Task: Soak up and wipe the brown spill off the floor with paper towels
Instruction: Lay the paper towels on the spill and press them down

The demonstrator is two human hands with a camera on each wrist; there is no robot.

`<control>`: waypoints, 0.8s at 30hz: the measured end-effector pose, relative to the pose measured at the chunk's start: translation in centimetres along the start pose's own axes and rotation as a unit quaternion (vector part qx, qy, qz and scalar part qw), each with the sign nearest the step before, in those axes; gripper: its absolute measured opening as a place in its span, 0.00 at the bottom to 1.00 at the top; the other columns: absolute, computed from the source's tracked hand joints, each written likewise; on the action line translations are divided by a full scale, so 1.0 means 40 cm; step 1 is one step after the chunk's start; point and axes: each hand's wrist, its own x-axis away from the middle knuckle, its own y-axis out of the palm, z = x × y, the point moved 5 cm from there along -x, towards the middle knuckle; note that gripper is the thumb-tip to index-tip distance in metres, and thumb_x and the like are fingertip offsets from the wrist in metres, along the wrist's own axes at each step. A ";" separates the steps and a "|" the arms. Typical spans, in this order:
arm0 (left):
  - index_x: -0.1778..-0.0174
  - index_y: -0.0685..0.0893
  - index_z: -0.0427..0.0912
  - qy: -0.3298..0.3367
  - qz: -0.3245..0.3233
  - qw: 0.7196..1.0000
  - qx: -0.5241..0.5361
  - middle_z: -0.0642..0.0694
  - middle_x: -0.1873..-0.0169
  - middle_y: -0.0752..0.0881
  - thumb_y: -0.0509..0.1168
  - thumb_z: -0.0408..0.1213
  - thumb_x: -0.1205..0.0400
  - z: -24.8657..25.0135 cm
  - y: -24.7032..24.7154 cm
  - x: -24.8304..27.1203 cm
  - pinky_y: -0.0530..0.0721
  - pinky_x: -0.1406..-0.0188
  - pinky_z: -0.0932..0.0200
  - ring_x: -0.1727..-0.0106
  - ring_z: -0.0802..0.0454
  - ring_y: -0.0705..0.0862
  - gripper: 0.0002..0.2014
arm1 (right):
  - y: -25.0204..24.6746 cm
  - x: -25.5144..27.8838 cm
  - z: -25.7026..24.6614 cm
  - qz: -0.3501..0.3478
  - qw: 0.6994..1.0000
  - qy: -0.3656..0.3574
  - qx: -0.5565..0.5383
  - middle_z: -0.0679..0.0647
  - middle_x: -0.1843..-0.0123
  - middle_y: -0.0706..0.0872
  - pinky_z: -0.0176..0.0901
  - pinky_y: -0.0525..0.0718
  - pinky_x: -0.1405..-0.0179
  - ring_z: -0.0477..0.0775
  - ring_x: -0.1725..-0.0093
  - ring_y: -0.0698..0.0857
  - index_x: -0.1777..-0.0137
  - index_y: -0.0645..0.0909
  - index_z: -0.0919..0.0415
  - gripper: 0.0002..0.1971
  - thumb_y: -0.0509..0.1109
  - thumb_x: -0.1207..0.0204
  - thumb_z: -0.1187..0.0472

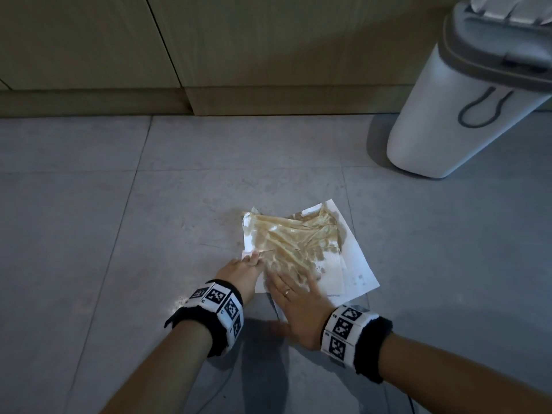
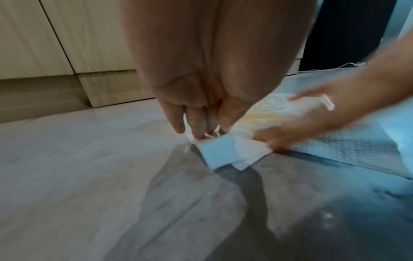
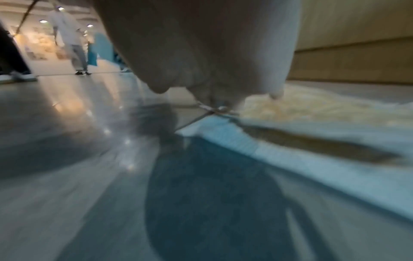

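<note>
I see left hand [image 1: 243,271] pinching towels [image 1: 301,243] corner; right hand [image 1: 298,303] flat on near edge; soaked patch ahead of fingers.

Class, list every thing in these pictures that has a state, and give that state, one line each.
White paper towels: spread flat on the floor, middle soaked brown.
Left hand: pinches the towels' near left corner.
Right hand: fingers straight, pressing flat on the towels.
White bin with grey lid: standing upright, lid open.
Grey tiled floor: faint brown smear beside the towels.
</note>
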 end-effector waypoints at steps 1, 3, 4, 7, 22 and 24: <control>0.18 0.55 0.47 0.001 -0.011 1.000 0.003 0.48 0.16 0.48 0.52 0.20 0.20 -0.005 -0.006 0.001 0.67 0.23 0.50 0.20 0.41 0.62 0.35 | 0.012 0.000 -0.014 -0.011 1.000 -0.010 0.007 0.54 0.18 0.30 0.64 0.24 0.28 0.53 0.18 0.35 0.20 0.33 0.60 0.40 0.39 0.22 0.34; 0.17 0.54 0.50 0.002 -0.028 0.999 0.019 0.52 0.16 0.47 0.52 0.18 0.21 -0.018 -0.007 -0.001 0.66 0.22 0.50 0.19 0.42 0.60 0.37 | 0.024 -0.002 -0.024 -0.031 0.999 -0.004 -0.008 0.55 0.18 0.30 0.65 0.24 0.28 0.53 0.18 0.35 0.19 0.35 0.60 0.40 0.45 0.20 0.36; 0.17 0.54 0.51 0.004 -0.031 0.999 0.033 0.52 0.16 0.47 0.52 0.17 0.21 -0.024 -0.003 -0.002 0.65 0.21 0.50 0.19 0.43 0.59 0.38 | 0.022 -0.005 -0.025 -0.032 0.999 -0.002 -0.012 0.55 0.18 0.30 0.65 0.25 0.27 0.52 0.18 0.35 0.19 0.35 0.60 0.39 0.45 0.20 0.37; 0.18 0.54 0.53 0.008 -0.020 0.998 0.067 0.54 0.16 0.47 0.51 0.16 0.22 -0.032 0.006 -0.003 0.65 0.21 0.52 0.18 0.47 0.59 0.39 | 0.005 -0.012 -0.025 -0.009 1.000 -0.003 -0.013 0.55 0.18 0.30 0.65 0.27 0.26 0.53 0.18 0.36 0.19 0.34 0.60 0.38 0.44 0.19 0.38; 0.19 0.53 0.59 -0.023 -0.028 0.993 0.112 0.61 0.18 0.47 0.48 0.15 0.23 -0.043 0.010 0.004 0.62 0.20 0.50 0.18 0.44 0.56 0.42 | 0.102 0.022 0.055 0.078 0.991 0.035 -0.103 0.56 0.26 0.74 0.63 0.44 0.28 0.51 0.26 0.67 0.19 0.47 0.63 0.40 0.36 0.21 0.34; 0.18 0.53 0.58 -0.023 -0.026 0.993 0.113 0.61 0.18 0.47 0.49 0.15 0.23 -0.040 0.007 0.006 0.61 0.19 0.51 0.17 0.44 0.55 0.42 | 0.100 0.018 0.057 0.095 0.990 0.046 -0.096 0.57 0.26 0.72 0.63 0.45 0.28 0.52 0.26 0.67 0.20 0.53 0.65 0.40 0.35 0.21 0.35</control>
